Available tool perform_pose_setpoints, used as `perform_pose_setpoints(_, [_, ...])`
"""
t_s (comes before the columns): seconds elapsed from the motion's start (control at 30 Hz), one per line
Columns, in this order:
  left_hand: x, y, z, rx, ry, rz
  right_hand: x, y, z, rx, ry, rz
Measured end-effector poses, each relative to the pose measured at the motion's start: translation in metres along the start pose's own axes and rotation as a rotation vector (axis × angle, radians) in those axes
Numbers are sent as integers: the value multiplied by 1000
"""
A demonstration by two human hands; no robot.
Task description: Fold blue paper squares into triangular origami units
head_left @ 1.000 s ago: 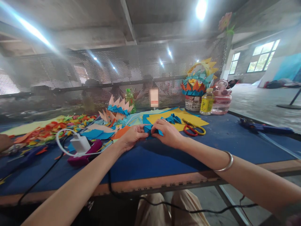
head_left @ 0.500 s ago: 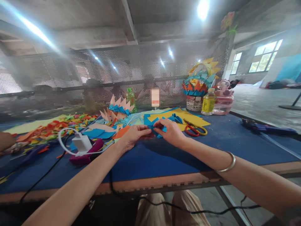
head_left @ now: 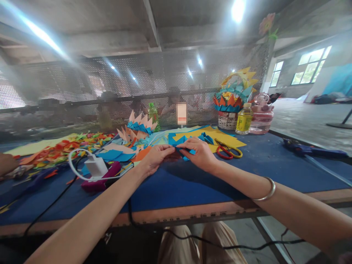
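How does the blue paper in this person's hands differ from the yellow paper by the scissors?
The blue paper is held in the left hand and right hand; the yellow paper lies on the table. What shows of the blue paper is far smaller than the yellow paper. Both look like plain coloured paper.

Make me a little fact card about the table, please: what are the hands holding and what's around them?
Left hand: fingertips at the folded blue paper
Right hand: pinching the same paper
Forearm: silver bracelet on the right
Scissors: red and yellow handles, right of the hands
Basket: back right, paper points on top
Scraps: colourful heap, left side
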State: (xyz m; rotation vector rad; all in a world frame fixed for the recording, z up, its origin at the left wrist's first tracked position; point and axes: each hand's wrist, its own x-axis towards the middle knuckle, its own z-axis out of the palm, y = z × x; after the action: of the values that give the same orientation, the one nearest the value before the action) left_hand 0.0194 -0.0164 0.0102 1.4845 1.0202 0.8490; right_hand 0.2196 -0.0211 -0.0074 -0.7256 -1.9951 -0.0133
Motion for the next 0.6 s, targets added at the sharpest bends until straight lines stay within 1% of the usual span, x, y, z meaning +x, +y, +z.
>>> perform_pose_setpoints(0.3, [0, 1, 2, -2, 31, 2, 0, 7, 2, -74, -11, -139])
perform_pose_setpoints(0.43, [1, 1, 2, 0, 40, 0, 0, 7, 0, -118, -33, -203])
perform_pose_setpoints(0.6, [2, -1, 3, 6, 44, 5, -1, 5, -2, -159, -42, -245])
